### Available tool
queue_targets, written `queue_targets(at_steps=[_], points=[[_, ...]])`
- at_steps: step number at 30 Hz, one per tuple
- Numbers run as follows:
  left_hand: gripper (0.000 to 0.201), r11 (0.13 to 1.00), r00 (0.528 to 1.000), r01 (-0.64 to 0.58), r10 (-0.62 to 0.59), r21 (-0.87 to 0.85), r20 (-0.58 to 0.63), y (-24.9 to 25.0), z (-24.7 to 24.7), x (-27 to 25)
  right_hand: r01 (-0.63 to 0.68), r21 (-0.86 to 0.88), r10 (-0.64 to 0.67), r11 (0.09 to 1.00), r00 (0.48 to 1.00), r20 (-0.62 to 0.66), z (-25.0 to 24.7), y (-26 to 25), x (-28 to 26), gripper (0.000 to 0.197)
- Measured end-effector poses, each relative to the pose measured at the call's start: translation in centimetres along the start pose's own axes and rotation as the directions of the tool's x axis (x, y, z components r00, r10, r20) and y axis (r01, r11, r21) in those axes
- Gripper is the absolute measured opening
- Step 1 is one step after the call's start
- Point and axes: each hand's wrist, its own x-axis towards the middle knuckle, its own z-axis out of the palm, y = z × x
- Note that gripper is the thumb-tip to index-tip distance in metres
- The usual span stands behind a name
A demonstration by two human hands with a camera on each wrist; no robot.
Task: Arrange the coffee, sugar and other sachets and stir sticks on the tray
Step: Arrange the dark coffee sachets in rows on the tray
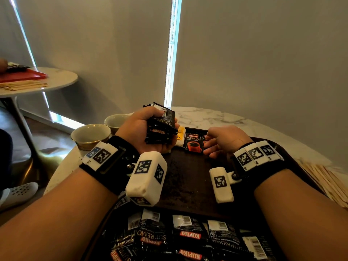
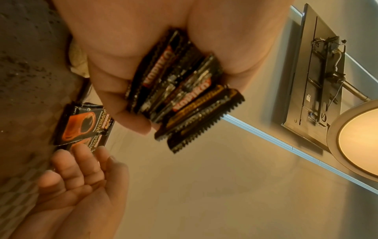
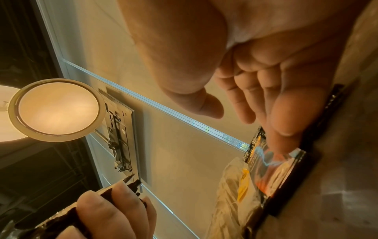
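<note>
My left hand grips a stack of black Kopiko coffee sachets above the far left part of the dark tray; the wrist view shows the stack fanned between thumb and fingers. My right hand hovers with relaxed fingers over the tray's far end, fingertips just at a coffee sachet lying face up there. A white-and-yellow sachet lies left of it. Several more coffee sachets lie in a loose heap at the near edge.
Two pale bowls stand at the table's left edge. Wooden stir sticks lie right of the tray on the marble table. A second round table at far left carries a red tray and more sticks.
</note>
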Motion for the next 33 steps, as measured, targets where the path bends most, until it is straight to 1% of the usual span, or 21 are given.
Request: queue_targets(at_steps=[2, 4, 5, 8, 10, 12, 13, 16, 19, 20, 24, 27, 28, 31, 32, 33], points=[[0.035, 1.0, 1.0, 0.002, -0.002, 0.016, -0.017, -0.1, 0.1, 0.0, 0.056, 0.046, -0.056, 0.997, 0.998, 0.0, -0.1, -0.2, -0.2, 0.015], [0.028, 0.999, 0.999, -0.002, 0.003, 0.035, -0.038, -0.2, 0.3, -0.1, 0.175, 0.093, -0.176, 0.98, 0.984, 0.009, -0.3, -0.7, -0.5, 0.01], [0.025, 0.999, 0.999, -0.005, 0.007, 0.047, -0.047, -0.2, 0.3, -0.1, 0.244, 0.101, -0.247, 0.965, 0.969, 0.019, -0.5, -1.0, -0.8, 0.012], [0.019, 0.997, 0.999, -0.009, 0.013, 0.077, -0.046, -0.2, 0.6, -0.2, 0.43, 0.089, -0.438, 0.898, 0.893, 0.1, -0.7, -2.3, -2.2, 0.028], [0.02, 0.995, 0.999, -0.005, 0.009, 0.097, -0.034, -0.1, 0.7, -0.3, 0.518, 0.063, -0.521, 0.853, 0.838, 0.163, -0.7, -3.0, -3.4, 0.035], [0.029, 0.995, 1.0, 0.005, -0.002, 0.099, -0.027, -0.1, 0.8, -0.5, 0.587, -0.007, -0.574, 0.81, 0.794, 0.199, -0.4, -3.2, -4.2, 0.039], [0.032, 0.995, 1.0, 0.01, -0.008, 0.096, -0.023, -0.2, 0.9, -0.5, 0.604, -0.016, -0.588, 0.797, 0.782, 0.206, -0.2, -3.3, -4.5, 0.04], [0.039, 0.994, 1.0, 0.027, -0.026, 0.107, -0.017, -0.3, 1.1, -0.8, 0.622, -0.018, -0.605, 0.783, 0.767, 0.212, 0.1, -3.2, -4.7, 0.039], [0.054, 0.99, 0.998, 0.062, -0.06, 0.13, -0.019, -0.3, 1.1, -1.0, 0.655, -0.025, -0.64, 0.755, 0.746, 0.185, 0.2, -3.2, -4.6, 0.034], [0.056, 0.989, 0.997, 0.07, -0.068, 0.133, -0.019, -0.3, 1.0, -1.0, 0.67, -0.03, -0.656, 0.742, 0.735, 0.17, 0.3, -3.2, -4.5, 0.033], [0.042, 0.987, 0.997, 0.075, -0.073, 0.141, -0.021, -0.3, 1.0, -0.9, 0.729, -0.053, -0.717, 0.683, 0.683, 0.141, 0.7, -3.1, -4.1, 0.03], [0.039, 0.982, 0.997, 0.083, -0.082, 0.169, -0.013, -0.3, 1.0, -0.9, 0.742, -0.056, -0.732, 0.668, 0.669, 0.133, 0.7, -3.0, -3.9, 0.024], [0.04, 0.981, 0.996, 0.087, -0.086, 0.171, -0.009, -0.3, 1.0, -0.9, 0.745, -0.057, -0.735, 0.665, 0.666, 0.126, 0.7, -2.9, -3.9, 0.025], [0.052, 0.98, 0.996, 0.088, -0.089, 0.177, -0.004, -0.3, 0.8, -0.7, 0.756, -0.046, -0.755, 0.652, 0.654, 0.045, 0.5, -2.8, -4.0, 0.028], [0.056, 0.981, 0.996, 0.087, -0.087, 0.174, -0.01, -0.2, 0.7, -0.5, 0.752, -0.031, -0.752, 0.659, 0.659, -0.004, 0.4, -2.8, -4.0, 0.026], [0.058, 0.983, 0.996, 0.093, -0.091, 0.159, -0.019, -0.2, 0.6, -0.4, 0.735, -0.014, -0.734, 0.678, 0.676, -0.067, 0.2, -2.7, -3.8, 0.023]])
